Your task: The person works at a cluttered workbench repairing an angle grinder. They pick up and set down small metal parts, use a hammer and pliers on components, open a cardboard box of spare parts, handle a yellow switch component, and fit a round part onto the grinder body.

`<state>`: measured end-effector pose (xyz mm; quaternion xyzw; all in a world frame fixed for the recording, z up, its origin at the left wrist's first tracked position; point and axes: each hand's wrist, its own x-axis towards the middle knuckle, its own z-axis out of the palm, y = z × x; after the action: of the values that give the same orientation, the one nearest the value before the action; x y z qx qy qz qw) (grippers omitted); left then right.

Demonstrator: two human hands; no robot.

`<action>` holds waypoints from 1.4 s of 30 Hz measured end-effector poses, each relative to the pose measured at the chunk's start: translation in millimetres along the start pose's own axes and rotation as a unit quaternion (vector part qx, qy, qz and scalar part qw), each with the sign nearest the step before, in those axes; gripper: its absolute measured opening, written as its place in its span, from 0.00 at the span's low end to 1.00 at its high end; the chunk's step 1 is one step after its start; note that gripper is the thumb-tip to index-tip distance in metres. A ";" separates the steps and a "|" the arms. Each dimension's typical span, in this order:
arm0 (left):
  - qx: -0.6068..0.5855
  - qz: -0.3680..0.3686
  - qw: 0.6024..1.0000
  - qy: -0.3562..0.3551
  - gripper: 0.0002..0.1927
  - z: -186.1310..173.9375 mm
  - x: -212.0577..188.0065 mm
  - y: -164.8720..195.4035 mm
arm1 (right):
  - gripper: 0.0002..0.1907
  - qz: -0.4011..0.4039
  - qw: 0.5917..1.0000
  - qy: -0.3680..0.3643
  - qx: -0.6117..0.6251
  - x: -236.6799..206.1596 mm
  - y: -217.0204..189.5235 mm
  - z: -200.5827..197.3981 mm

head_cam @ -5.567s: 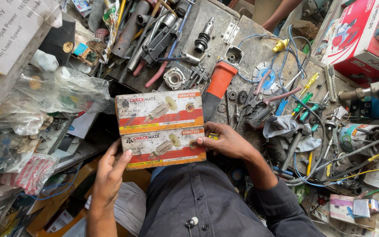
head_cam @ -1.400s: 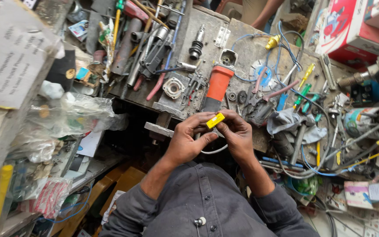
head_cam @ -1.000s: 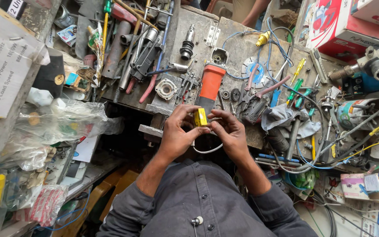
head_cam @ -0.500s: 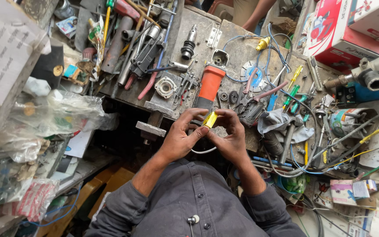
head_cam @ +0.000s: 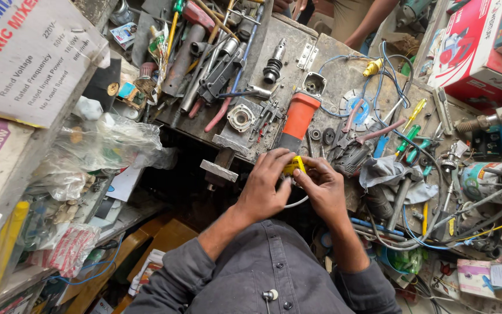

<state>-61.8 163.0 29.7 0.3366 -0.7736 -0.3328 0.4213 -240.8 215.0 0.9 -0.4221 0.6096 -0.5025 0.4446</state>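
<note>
The left hand (head_cam: 262,189) and the right hand (head_cam: 321,189) meet over the worktop (head_cam: 332,75), both grips pressed together on a small yellow part (head_cam: 293,167) pinched between the fingertips, with a white wire (head_cam: 296,202) looping just below the grip. The part is small and held only at its edges, so a slip could likely drop it into the dark gap under the hands. Just beyond the grip lies an orange tool (head_cam: 297,116) that could be nudged.

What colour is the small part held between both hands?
Yellow: the small part sits between the left hand and the right hand, in the head view.
</note>
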 end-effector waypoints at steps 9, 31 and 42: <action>0.052 0.010 0.998 -0.047 0.27 2.0 -4.1 -7.9 | 0.18 0.060 0.990 -0.096 0.087 -0.9 9.9 -9.4; 0.219 0.109 0.955 -0.167 0.25 40.2 -31.3 -9.7 | 0.12 0.126 0.990 -0.034 -0.044 -21.6 67.2 -25.1; -0.119 -0.137 0.979 -0.091 0.26 30.9 -7.9 -5.7 | 0.19 0.106 0.978 -0.080 0.158 -10.6 51.8 -35.2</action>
<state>-84.2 173.3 8.7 0.3551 -0.7103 -0.5062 0.3365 -275.7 240.7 -45.5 -0.3181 0.5260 -0.5074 0.6039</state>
